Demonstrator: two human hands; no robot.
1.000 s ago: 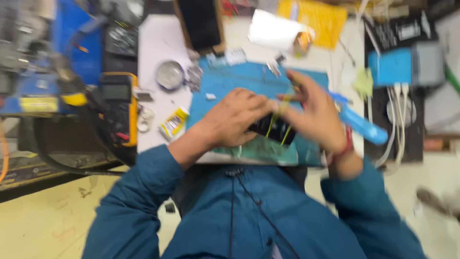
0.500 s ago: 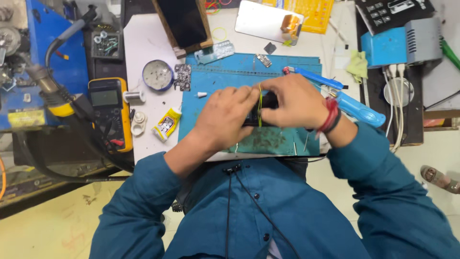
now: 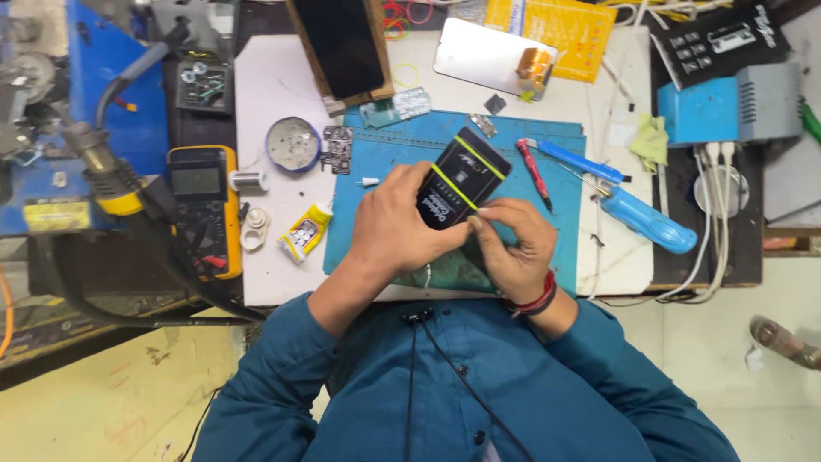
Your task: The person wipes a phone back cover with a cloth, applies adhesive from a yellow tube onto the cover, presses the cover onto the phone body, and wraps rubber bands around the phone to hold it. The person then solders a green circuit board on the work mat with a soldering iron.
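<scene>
change: half a second back the dark phone sat level and mostly buried between both hands; here it's tilted, its upper end poking out up and to the right, far more of its back on show; the two yellow-green bands show plainly; the view has pulled in closer on the bench
left edge: a yellow multimeter lies on the bench, dark cables trailing off it; just right of it a round tin and a small yellow glue tube on the white table
left hand: comes up from the teal sleeve, back of the hand to the camera, fingers curled and closed around the lower left side of the phone; wrist bent toward the middle
phone: black, slanted, held just over the blue mat, clamped between both hands; two thin yellow-green bands run across it
right hand: red thread at the wrist; fingers folded shut against the phone's lower right edge, thumb tip at the nearer band; whether it pinches the band itself, cannot tell
right of the hands: a red-handled screwdriver lies on the mat, near the phone but apart; a blue-handled tool next over; then a bigger blue tool on the table
far right: a blue box at the bench's back edge
</scene>
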